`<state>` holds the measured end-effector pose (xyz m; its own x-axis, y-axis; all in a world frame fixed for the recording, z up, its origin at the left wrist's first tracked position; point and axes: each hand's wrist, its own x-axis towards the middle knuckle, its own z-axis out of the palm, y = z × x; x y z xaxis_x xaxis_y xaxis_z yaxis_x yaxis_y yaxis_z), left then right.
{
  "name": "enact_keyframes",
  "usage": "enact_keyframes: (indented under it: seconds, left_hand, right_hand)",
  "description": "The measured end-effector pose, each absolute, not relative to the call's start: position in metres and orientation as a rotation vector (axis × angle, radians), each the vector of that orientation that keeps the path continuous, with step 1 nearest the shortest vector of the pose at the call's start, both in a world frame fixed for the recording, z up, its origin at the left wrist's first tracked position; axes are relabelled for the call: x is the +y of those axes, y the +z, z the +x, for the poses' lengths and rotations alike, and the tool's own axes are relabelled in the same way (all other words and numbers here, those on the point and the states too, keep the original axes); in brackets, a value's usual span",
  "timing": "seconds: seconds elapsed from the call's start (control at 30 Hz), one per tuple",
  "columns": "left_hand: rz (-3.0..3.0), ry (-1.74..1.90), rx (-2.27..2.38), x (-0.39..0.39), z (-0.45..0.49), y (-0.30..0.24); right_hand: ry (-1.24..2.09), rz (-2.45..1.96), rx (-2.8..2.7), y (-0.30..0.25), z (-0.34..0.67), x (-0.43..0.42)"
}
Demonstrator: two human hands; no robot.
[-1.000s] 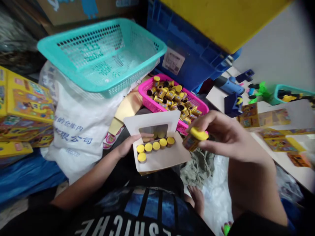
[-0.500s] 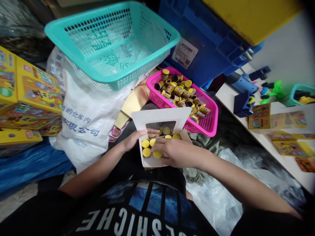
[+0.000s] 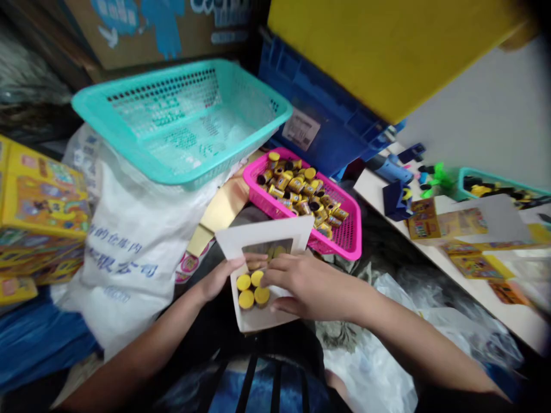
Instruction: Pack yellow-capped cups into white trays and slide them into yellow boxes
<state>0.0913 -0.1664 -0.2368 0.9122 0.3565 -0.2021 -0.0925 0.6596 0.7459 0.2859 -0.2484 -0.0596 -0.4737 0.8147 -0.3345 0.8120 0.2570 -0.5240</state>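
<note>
A white cardboard box [image 3: 275, 318] with its windowed lid [image 3: 297, 229] raised sits at my lap. Several small round tubs with yellow lids [image 3: 246, 299] stand upright along its left side. My left hand [image 3: 217, 279] grips the box's left edge, its fingers reaching inside behind the raised lid. My right hand [image 3: 305, 285] is over the box from the right, fingers bent close to the yellow lids. Its thumb is apart from the fingers, with white cardboard showing between them. The hand hides the box's right part.
Beyond the box is a pink basket [image 3: 353, 244] of loose yellow tubs. A turquoise basket [image 3: 172, 175] rests on a white sack [image 3: 124, 229]. Yellow printed boxes [image 3: 47, 201] are stacked at left. At right a white table [image 3: 424, 249] holds flattened printed boxes [image 3: 462, 221].
The view has shifted, so everything sits lower and further left. My right hand's fingers have come away from the lower tub's lid. My left hand keeps hold of the box.
</note>
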Motion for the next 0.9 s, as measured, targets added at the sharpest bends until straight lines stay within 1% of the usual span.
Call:
enact_keyframes:
  seconds: [0.07, 0.13, 0.17, 0.2, 0.23, 0.33, 0.43, 0.53, 0.63, 0.77, 0.83, 0.9]
  left_hand:
    - [0.795, 0.235, 0.358, -0.166, 0.091, -0.240]
    - [0.780, 0.228, 0.359, -0.166, 0.091, -0.242]
    - [0.775, 0.225, 0.358, -0.165, 0.092, -0.243]
    - [0.769, 0.223, 0.359, -0.165, 0.092, -0.243]
    - [0.764, 0.218, 0.359, -0.165, 0.092, -0.242]
    - [0.756, 0.203, 0.362, -0.165, 0.092, -0.241]
    - [0.754, 0.203, 0.349, -0.165, 0.091, -0.242]
    - [0.743, 0.201, 0.342, -0.164, 0.091, -0.245]
    - [0.721, 0.206, 0.346, -0.165, 0.093, -0.247]
    - [0.706, 0.202, 0.314, -0.165, 0.095, -0.247]
    - [0.704, 0.203, 0.308, -0.164, 0.096, -0.247]
    - [0.716, 0.203, 0.306, -0.165, 0.096, -0.246]
  right_hand:
    - [0.945, -1.765, -2.219, -0.039, 0.314, -0.242]
    - [0.664, -2.079, -1.994, -0.034, 0.352, -0.231]
    - [0.499, -2.241, -1.898, -0.040, 0.372, -0.224]
    - [0.401, -2.361, -1.827, -0.051, 0.391, -0.216]
    - [0.362, -2.391, -1.818, -0.065, 0.408, -0.209]
    - [0.442, -2.231, -1.874, -0.110, 0.442, -0.193]
    - [0.437, -2.138, -1.777, -0.128, 0.455, -0.191]
    - [0.454, -2.015, -1.587, -0.107, 0.452, -0.208]
    - [0.667, -1.753, -1.519, -0.063, 0.427, -0.241]
    - [0.909, -1.716, -1.904, -0.015, 0.372, -0.274]
    - [0.994, -1.730, -2.138, -0.013, 0.346, -0.277]
    - [1.013, -1.761, -2.337, -0.028, 0.324, -0.274]
